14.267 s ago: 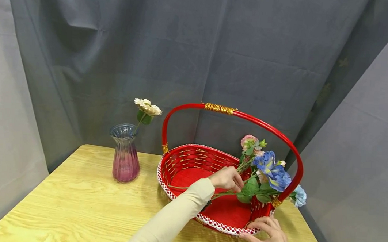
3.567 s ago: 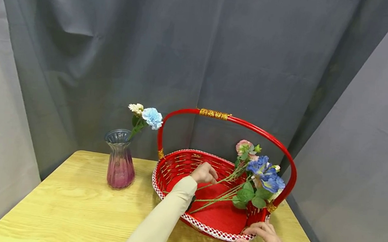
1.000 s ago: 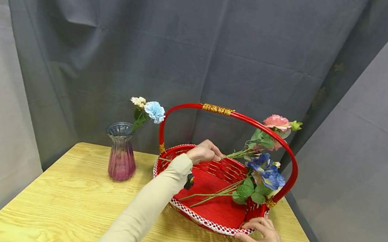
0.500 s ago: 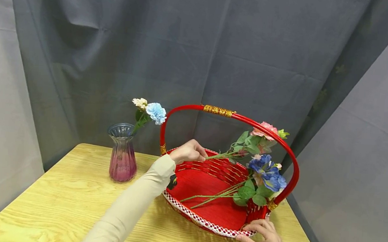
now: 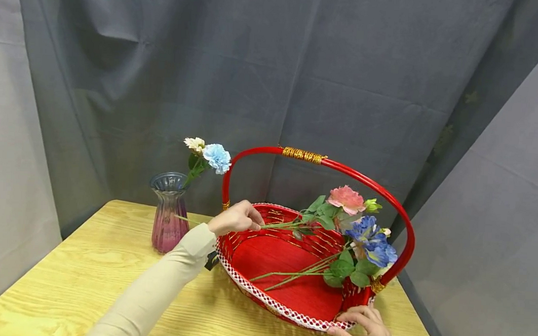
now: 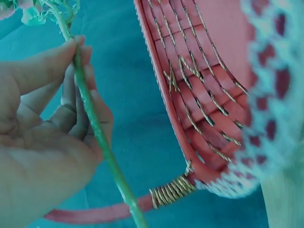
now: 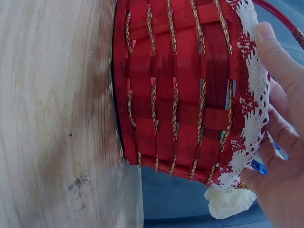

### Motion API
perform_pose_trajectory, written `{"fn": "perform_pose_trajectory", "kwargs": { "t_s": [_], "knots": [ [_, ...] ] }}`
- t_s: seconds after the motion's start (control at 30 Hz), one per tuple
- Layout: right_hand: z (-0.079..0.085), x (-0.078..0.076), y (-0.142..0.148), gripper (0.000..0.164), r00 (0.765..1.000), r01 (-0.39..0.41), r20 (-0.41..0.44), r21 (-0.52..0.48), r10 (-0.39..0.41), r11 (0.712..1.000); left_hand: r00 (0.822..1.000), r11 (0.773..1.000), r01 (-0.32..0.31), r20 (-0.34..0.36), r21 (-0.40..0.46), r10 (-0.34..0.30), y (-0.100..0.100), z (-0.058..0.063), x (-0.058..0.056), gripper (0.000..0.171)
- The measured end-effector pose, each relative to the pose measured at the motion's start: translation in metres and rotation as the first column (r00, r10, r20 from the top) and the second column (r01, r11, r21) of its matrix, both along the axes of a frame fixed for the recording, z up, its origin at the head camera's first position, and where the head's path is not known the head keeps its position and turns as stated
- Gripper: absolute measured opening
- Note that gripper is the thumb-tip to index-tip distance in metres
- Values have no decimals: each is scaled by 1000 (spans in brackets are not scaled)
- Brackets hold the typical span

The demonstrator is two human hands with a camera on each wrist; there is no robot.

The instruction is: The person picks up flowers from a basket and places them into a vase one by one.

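Note:
Between thumb and fingers my left hand [image 5: 239,219] pinches the green stem [image 6: 102,135] of a pink artificial flower [image 5: 347,199]. Its bloom, with leaves and a light green bud, leans right over the basket, while the stem's bare end points left toward the vase [image 5: 171,226]. My right hand [image 5: 367,328] grips the lace-trimmed rim of the red woven basket [image 5: 292,250] at its near right, thumb outside and fingers inside. A blue artificial flower [image 5: 372,239] lies in the basket's right side with its stems across the floor. A cream flower [image 5: 194,144] and a light blue carnation [image 5: 216,158] stand in the vase.
The basket's tall red handle [image 5: 355,173], wrapped in gold cord, arches above the flowers. Under everything is a wooden table [image 5: 85,275], and a grey curtain [image 5: 209,83] hangs behind it. A white bloom [image 7: 230,203] hangs past the rim in the right wrist view.
The light blue carnation went from the basket into the vase. My left hand then lifted the pink flower and has drawn it leftward. My right hand keeps holding the rim.

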State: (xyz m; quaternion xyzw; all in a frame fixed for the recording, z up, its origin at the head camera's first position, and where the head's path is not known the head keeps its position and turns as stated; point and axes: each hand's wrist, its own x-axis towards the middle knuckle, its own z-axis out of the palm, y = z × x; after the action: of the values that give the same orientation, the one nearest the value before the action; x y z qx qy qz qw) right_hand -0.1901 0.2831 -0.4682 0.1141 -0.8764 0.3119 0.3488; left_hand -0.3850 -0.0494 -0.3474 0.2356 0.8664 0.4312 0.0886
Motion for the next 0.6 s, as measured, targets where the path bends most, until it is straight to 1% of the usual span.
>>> {"fn": "perform_pose_trajectory", "kwargs": {
  "t_s": [0.17,0.23,0.33,0.47,0.6],
  "knots": [
    [0,-1,1,42,999,-25,-29,-6,25,1000,999,999,28,-35,40,-27,-20,-3,5,16],
    [0,-1,0,41,1000,-15,-22,-3,15,1000,998,997,46,-43,55,-43,-28,-4,7,16],
    [0,0,-1,39,1000,-3,-3,-1,3,1000,995,996,76,-64,51,-73,-41,-9,10,15],
    [1,1,-2,39,1000,3,6,2,-3,1000,985,990,134,-118,35,-129,-58,-14,13,14],
    [2,1,-2,37,1000,19,19,12,-20,1000,969,982,184,-175,38,-175,-71,-14,16,15]
  ]
}}
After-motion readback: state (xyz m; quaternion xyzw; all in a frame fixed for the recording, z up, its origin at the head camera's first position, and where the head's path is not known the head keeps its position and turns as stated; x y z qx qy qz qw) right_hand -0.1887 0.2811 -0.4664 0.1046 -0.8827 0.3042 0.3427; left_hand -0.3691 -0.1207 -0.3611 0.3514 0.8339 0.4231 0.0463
